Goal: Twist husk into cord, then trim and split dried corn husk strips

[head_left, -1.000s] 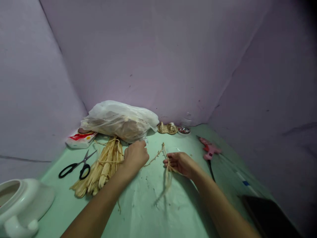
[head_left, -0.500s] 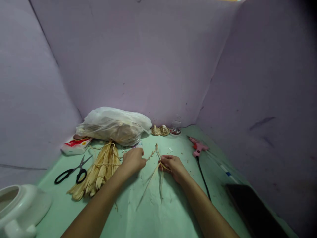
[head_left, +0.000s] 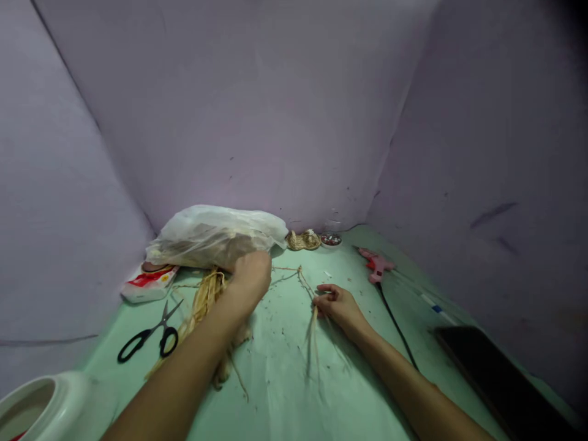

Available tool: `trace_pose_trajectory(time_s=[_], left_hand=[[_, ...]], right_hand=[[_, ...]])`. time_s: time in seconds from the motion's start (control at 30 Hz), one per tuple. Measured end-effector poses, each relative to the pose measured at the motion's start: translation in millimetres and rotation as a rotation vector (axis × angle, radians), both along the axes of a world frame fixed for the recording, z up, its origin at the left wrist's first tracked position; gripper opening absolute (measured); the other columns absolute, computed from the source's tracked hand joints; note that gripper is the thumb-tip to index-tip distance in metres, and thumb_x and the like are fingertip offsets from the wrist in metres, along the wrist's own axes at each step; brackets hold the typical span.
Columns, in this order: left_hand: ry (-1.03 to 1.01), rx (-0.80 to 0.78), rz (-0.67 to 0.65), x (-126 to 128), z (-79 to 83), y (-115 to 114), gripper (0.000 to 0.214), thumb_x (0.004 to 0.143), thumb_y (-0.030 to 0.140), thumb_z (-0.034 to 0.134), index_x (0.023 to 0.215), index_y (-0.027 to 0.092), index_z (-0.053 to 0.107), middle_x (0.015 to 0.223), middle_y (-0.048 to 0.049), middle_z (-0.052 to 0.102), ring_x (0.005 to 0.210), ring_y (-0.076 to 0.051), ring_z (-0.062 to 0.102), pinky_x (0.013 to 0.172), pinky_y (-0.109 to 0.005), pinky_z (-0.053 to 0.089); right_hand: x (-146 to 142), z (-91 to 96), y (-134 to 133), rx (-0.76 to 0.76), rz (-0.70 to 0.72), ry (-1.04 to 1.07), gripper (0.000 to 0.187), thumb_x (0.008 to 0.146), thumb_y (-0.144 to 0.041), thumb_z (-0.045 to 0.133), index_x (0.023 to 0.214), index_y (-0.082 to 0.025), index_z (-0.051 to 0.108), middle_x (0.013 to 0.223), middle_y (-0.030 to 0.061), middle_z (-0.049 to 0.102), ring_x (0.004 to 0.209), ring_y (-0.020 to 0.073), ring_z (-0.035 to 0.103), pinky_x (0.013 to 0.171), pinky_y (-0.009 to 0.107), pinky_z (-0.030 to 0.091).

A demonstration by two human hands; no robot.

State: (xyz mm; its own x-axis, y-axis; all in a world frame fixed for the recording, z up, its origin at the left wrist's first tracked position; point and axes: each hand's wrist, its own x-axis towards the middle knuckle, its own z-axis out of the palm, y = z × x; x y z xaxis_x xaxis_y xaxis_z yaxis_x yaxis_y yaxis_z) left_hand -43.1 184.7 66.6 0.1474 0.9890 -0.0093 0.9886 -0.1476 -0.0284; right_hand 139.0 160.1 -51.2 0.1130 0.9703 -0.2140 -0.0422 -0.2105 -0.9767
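- I have the thin tan cord near the middle of the table, bent at a small knot, with one leg running to each hand
- The left hand I see closed like a fist on the cord's left leg, knuckles up; its fingertips are hidden from me
- The right hand pinches the other leg between thumb and finger, its remaining fingers loosely curled, with loose strands dangling below
- Under my left forearm, partly covered, lies a bundle of dried husk strips
- Left of that I get open scissors with black handles, then a red and white packet
- Behind the left hand sits a whitish plastic bag
- Along the back wall, a woven piece stands just beside a small dish of bits
- To my right, a pink glue gun, then a dark flat object
- At my lower left, a white pot on the green table
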Motion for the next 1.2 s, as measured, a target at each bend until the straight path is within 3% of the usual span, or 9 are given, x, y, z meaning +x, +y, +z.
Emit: trace_pose_trajectory(time_s=[0.17, 0.3, 0.37, 0.47, 0.57, 0.7, 0.87, 1.0, 1.2], left_hand=[[0.041, 0.115, -0.032, -4, 10.5, 13, 0.029, 0.075, 0.005, 0.038, 0.09, 0.006, 0.063, 0.099, -0.0227, 0.06, 0.096, -0.031, 0.057, 0.079, -0.04, 0.042], [-0.073, 0.154, 0.029, 14, -16.0, -5, 0.03, 0.073, 0.009, 0.04, 0.095, 0.009, 0.061, 0.101, -0.0198, 0.06, 0.091, -0.029, 0.059, 0.075, -0.038, 0.043], [-0.667, -0.019, 0.146, 33, -36.4, -11, 0.026, 0.071, 0.013, 0.045, 0.091, 0.011, 0.062, 0.101, -0.0165, 0.06, 0.092, -0.025, 0.058, 0.074, -0.033, 0.042], [-0.866, -0.264, 0.23, 61, -62.8, -10, 0.016, 0.065, 0.015, 0.05, 0.072, 0.01, 0.063, 0.058, -0.0064, 0.06, 0.051, -0.016, 0.056, 0.048, -0.025, 0.04], [-0.984, -0.414, 0.29, 72, -75.7, -8, 0.012, 0.064, 0.014, 0.047, 0.064, 0.012, 0.059, 0.041, 0.002, 0.048, 0.031, -0.008, 0.039, 0.035, -0.021, 0.029], [-1.1, -0.516, 0.336, 67, -75.5, -11, 0.007, 0.064, 0.019, 0.048, 0.06, 0.014, 0.052, 0.043, 0.0028, 0.05, 0.029, -0.005, 0.034, 0.03, -0.019, 0.023], [-1.162, -0.611, 0.369, 62, -73.0, -14, 0.012, 0.063, 0.021, 0.052, 0.055, 0.013, 0.054, 0.029, 0.0057, 0.038, 0.024, -0.005, 0.027, 0.03, -0.019, 0.017], [-1.25, -0.586, 0.392, 63, -78.9, -13, 0.013, 0.064, 0.023, 0.053, 0.056, 0.013, 0.053, 0.041, 0.0031, 0.05, 0.025, -0.003, 0.03, 0.03, -0.018, 0.016], [-1.329, -0.52, 0.427, 63, -88.7, -10, 0.01, 0.065, 0.021, 0.052, 0.058, 0.015, 0.051, 0.038, 0.0056, 0.045, 0.025, -0.004, 0.029, 0.029, -0.019, 0.015]], right_hand=[[0, -5.9, 2, 0.021, 0.009, 0.076, 0.032, 0.055, -0.008, 0.061, 0.086, -0.014, 0.051, 0.05, -0.0037, 0.058, 0.042, 0.0095, 0.052, 0.044, 0.02, 0.042], [0, -2.4, 1, -0.012, 0.042, 0.163, 0.033, 0.054, -0.005, 0.059, 0.085, -0.015, 0.051, 0.056, -0.0024, 0.06, 0.05, 0.0112, 0.057, 0.048, 0.021, 0.045], [2, 3.1, -1, -0.037, 0.077, 0.216, 0.035, 0.053, -0.004, 0.057, 0.086, -0.015, 0.05, 0.059, -0.0011, 0.062, 0.052, 0.0119, 0.058, 0.05, 0.022, 0.046], [6, 12.0, -3, -0.065, 0.121, 0.291, 0.037, 0.051, -0.002, 0.054, 0.086, -0.014, 0.049, 0.062, 0.0005, 0.064, 0.054, 0.0126, 0.059, 0.052, 0.023, 0.046], [9, 16.5, -3, -0.074, 0.136, 0.351, 0.038, 0.05, -0.002, 0.055, 0.085, -0.014, 0.048, 0.061, 0.0, 0.063, 0.053, 0.0121, 0.059, 0.054, 0.022, 0.046], [9, 14.7, -1, -0.082, 0.112, 0.409, 0.04, 0.05, -0.003, 0.058, 0.087, -0.013, 0.05, 0.06, -0.001, 0.063, 0.05, 0.011, 0.058, 0.051, 0.022, 0.045], [7, 13.0, 0, -0.097, 0.091, 0.385, 0.042, 0.051, 0.0, 0.058, 0.091, -0.011, 0.052, 0.062, -0.0003, 0.063, 0.046, 0.0083, 0.055, 0.047, 0.019, 0.043], [5, 17.1, -4, -0.147, 0.092, 0.39, 0.037, 0.055, -0.001, 0.058, 0.09, -0.012, 0.05, 0.066, 0.0018, 0.063, 0.05, 0.0117, 0.059, 0.046, 0.022, 0.046], [1, 24.6, -9, -0.289, 0.113, 0.418, 0.026, 0.06, -0.001, 0.055, 0.082, -0.012, 0.048, 0.058, 0.0024, 0.062, 0.043, 0.0104, 0.057, 0.044, 0.022, 0.048]])
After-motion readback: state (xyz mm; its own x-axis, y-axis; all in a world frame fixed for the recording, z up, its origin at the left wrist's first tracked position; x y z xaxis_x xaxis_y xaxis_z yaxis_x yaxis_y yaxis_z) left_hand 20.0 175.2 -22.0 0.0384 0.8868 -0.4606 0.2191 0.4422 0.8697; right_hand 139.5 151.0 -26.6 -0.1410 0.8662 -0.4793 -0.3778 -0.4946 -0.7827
